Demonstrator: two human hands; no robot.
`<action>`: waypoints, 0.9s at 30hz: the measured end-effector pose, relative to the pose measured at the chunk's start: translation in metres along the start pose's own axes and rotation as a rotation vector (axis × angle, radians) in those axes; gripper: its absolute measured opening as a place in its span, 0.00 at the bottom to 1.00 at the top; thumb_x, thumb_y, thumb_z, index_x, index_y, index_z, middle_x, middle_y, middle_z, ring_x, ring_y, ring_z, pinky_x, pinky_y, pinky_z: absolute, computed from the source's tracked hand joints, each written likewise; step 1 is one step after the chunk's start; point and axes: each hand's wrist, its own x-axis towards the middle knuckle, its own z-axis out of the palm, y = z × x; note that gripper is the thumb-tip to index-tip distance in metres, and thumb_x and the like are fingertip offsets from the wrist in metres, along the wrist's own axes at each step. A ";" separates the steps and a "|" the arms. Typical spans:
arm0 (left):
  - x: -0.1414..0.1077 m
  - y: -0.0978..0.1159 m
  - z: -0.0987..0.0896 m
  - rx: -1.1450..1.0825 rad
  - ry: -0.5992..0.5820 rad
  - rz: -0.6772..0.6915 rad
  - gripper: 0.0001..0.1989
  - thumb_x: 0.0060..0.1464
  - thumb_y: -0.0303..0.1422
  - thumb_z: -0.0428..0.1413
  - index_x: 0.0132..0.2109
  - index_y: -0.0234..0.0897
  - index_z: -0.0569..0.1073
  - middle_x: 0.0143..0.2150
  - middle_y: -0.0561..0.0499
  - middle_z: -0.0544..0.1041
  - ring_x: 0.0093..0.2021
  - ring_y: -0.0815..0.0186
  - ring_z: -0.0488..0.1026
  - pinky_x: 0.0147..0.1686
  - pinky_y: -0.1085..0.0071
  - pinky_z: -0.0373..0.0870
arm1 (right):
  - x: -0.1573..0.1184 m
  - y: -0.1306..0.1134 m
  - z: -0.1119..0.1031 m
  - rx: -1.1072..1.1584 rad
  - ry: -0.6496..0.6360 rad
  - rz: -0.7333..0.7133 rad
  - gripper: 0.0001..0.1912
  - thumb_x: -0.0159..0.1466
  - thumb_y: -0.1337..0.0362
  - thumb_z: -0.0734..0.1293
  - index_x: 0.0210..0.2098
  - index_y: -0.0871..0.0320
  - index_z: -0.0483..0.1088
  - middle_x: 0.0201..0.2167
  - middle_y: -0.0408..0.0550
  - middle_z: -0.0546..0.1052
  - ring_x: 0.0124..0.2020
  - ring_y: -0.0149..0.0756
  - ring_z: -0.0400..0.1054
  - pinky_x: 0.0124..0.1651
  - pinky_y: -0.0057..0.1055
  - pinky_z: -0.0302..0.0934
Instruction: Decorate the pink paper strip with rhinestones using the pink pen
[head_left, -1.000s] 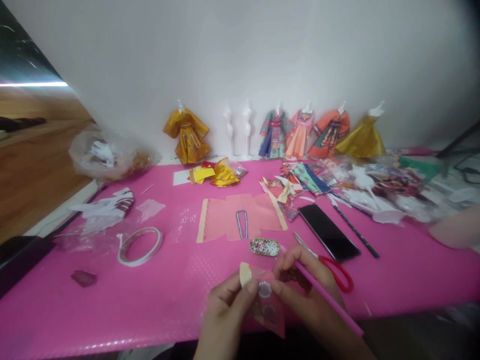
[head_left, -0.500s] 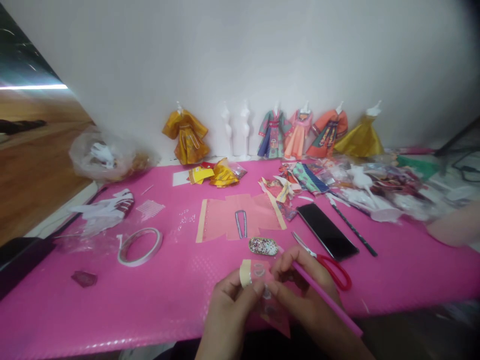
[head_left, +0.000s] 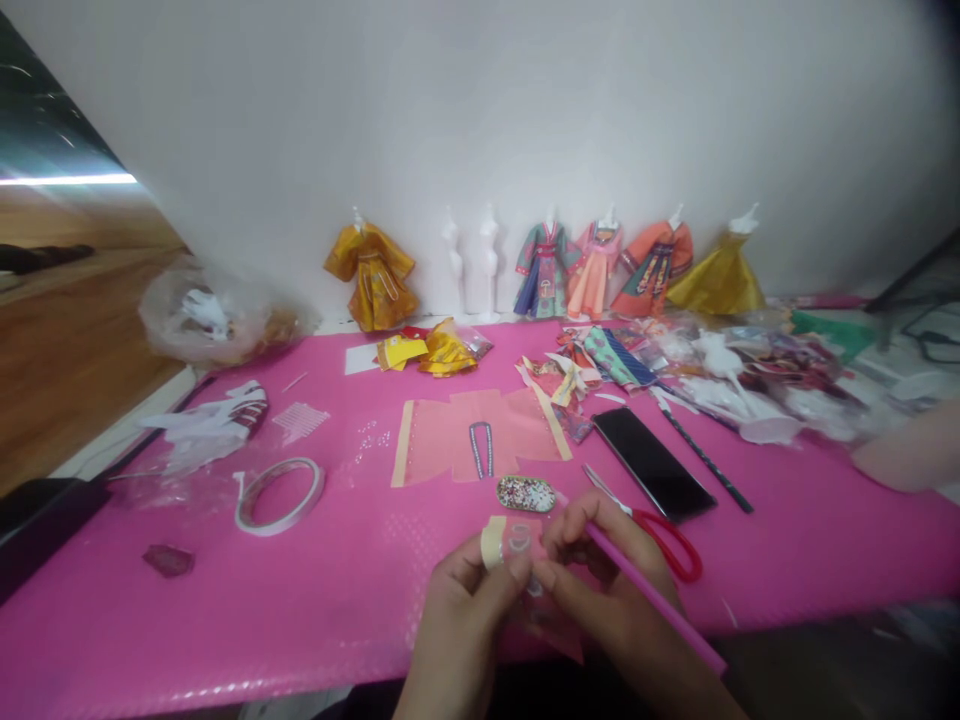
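Observation:
Near the table's front edge, my left hand (head_left: pixel 469 610) pinches a pink strip of fabric (head_left: pixel 517 540) with a cream border and pale printed shapes. My right hand (head_left: pixel 611 575) grips a pink pen-like stick (head_left: pixel 660 605) between its fingers, while its thumb also presses on the strip; the strip's lower end hangs below the hands. Just beyond them lies an oval tin of tiny beads (head_left: pixel 526 493). Flat behind that is a pink doll-garment piece (head_left: pixel 431 440) with cream edges, bearing a dark beaded trim (head_left: pixel 481 450).
Red-handled scissors (head_left: pixel 679 550), a black phone (head_left: pixel 652 465) and a dark pencil (head_left: pixel 705 455) lie to the right. A tape roll (head_left: pixel 319 495) is on the left. Several dressed mini mannequins (head_left: pixel 371 275) line the wall. Packaged pieces (head_left: pixel 742 370) heap at back right; another person's arm (head_left: pixel 911 450) rests there.
Almost nothing differs. The strip between my hands has tilted very slightly, and the view has shifted a little.

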 end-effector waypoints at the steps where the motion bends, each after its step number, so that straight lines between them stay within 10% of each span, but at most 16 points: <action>1: 0.000 0.000 0.001 0.001 0.002 0.006 0.07 0.54 0.34 0.62 0.33 0.34 0.78 0.29 0.48 0.79 0.33 0.63 0.75 0.33 0.70 0.68 | 0.000 0.000 0.000 0.020 0.003 0.006 0.13 0.60 0.66 0.70 0.29 0.52 0.59 0.24 0.38 0.70 0.25 0.29 0.67 0.27 0.26 0.66; 27: 0.001 0.002 0.002 -0.095 -0.063 -0.031 0.07 0.55 0.33 0.60 0.37 0.34 0.81 0.27 0.46 0.80 0.32 0.60 0.77 0.33 0.67 0.72 | 0.002 -0.004 -0.004 -0.028 0.055 0.030 0.13 0.57 0.70 0.71 0.30 0.54 0.61 0.26 0.36 0.66 0.26 0.26 0.62 0.29 0.25 0.58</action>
